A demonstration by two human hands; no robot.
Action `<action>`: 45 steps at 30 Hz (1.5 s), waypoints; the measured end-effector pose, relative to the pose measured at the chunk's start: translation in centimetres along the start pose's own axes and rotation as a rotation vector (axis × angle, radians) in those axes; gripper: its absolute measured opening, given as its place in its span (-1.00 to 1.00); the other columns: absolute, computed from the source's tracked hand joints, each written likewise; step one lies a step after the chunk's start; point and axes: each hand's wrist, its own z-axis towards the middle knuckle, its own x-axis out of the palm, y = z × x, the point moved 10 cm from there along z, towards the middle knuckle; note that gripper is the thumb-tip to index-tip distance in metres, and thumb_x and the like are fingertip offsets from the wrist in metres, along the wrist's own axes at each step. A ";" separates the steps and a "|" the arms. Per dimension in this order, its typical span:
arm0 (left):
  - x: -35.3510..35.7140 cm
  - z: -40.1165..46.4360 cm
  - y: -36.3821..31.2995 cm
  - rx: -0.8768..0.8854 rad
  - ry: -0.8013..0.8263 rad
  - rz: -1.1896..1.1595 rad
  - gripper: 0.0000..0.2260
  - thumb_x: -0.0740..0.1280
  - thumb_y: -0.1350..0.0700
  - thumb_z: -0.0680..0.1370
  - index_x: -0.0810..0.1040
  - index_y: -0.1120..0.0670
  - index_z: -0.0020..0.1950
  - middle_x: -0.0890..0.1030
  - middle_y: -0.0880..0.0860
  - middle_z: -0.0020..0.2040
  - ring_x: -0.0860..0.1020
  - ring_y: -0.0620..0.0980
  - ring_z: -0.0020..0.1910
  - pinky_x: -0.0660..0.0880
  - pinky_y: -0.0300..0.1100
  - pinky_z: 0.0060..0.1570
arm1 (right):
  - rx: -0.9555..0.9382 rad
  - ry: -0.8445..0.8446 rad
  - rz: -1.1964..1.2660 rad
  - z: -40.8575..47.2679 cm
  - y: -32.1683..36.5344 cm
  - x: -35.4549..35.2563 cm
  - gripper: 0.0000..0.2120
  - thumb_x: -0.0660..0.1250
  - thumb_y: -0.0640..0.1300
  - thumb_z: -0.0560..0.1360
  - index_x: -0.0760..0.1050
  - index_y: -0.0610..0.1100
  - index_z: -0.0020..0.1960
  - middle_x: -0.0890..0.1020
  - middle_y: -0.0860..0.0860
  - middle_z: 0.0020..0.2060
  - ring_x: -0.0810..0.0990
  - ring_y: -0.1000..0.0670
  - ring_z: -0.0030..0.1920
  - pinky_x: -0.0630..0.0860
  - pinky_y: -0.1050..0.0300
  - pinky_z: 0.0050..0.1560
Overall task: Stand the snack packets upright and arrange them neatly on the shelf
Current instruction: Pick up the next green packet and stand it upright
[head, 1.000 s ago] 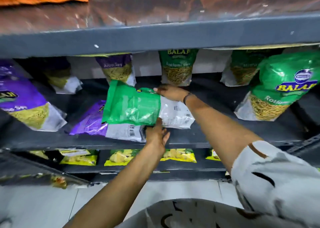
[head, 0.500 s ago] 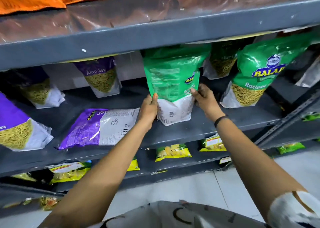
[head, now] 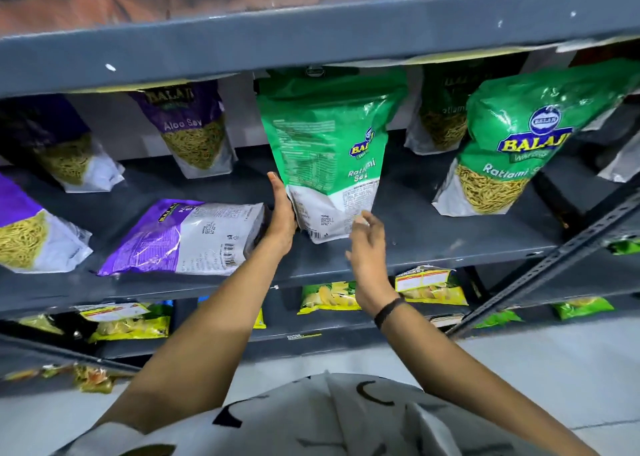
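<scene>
- Nearest, a white patterned shirt [head: 339,421] fills the bottom edge, with both bare forearms reaching up to the shelf [head: 433,244].
- The right hand [head: 367,252], a dark band [head: 388,312] on its wrist, is at the shelf's front edge just beside the green packet [head: 329,150]; its grip is loosely open with fingers spread, and whether the fingertips touch the packet's lower right corner cannot be told.
- The left hand [head: 282,218] lies flat and open against the green packet's lower left side, fingers pointing up, closed around nothing.
- The green packet stands upright near the shelf's front edge, about midway along it, its back panel turned outward and its top close under the shelf above.
- Just left of the left hand, a purple packet [head: 180,235] lies flat at the front edge.
- Another purple packet [head: 31,234] stands at the front left end; a green one [head: 512,144] stands leaning towards the right end.
- Along the back edge stand more packets: purple ones [head: 195,133] to the left, a green one [head: 441,116] to the right.
- Below, a lower shelf carries yellow packets [head: 329,296].
</scene>
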 end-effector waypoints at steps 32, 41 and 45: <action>0.5 -3.2 3.7 -0.040 -0.116 -0.002 -0.22 -0.09 -0.46 0.41 0.41 0.00 0.38 0.46 -0.05 0.40 0.40 -0.11 0.36 0.20 0.00 0.48 | 0.288 -0.061 0.107 6.3 2.0 -2.8 -0.71 0.02 0.12 0.60 0.32 -0.03 0.18 0.51 -0.20 0.29 0.58 -0.15 0.16 0.51 -0.06 0.17; -4.1 -8.2 -2.2 0.349 -0.341 0.042 -0.65 -0.02 0.03 0.65 0.51 0.12 0.17 0.60 0.11 0.04 0.56 -0.05 0.03 0.52 -0.27 0.02 | -0.383 -0.265 -0.039 1.8 8.3 -2.4 -0.83 0.12 -0.06 0.58 0.44 -0.07 0.07 0.56 -0.08 -0.03 0.52 -0.03 -0.03 0.45 0.15 0.03; -10.6 -10.8 -4.0 0.540 -0.585 0.009 -0.79 0.05 0.04 0.61 0.43 -0.05 -0.13 0.50 -0.03 -0.22 0.48 -0.14 -0.22 0.47 -0.23 -0.15 | -0.788 0.061 -0.335 -4.3 12.7 7.4 -0.82 0.17 -0.20 0.57 0.53 -0.18 0.06 0.57 -0.05 -0.05 0.52 0.01 -0.01 0.40 0.30 0.06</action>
